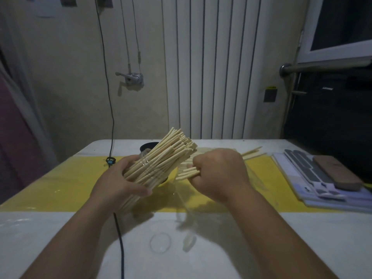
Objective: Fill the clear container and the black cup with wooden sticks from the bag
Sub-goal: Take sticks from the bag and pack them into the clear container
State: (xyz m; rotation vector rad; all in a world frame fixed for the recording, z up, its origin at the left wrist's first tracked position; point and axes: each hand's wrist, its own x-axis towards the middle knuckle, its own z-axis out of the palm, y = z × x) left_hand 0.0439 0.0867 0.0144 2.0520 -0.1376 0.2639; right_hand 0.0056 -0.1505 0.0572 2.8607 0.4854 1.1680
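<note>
Container (pixel 150 171), packed with sticks (pixel 175 146), sits tilted in my left grip (pixel 120 184); right grip (pixel 219 174) curls round a small bunch (pixel 187 173) just beside it. I see the cup (pixel 148 146) behind.

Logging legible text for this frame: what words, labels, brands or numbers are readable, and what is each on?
Nothing can be read with certainty.
Small white print on the black bag: too blurred to read.
Yellow sticker above the dark wall plate: dark marks, too small to read.
Embossed mark on the brown case: illegible.
</note>
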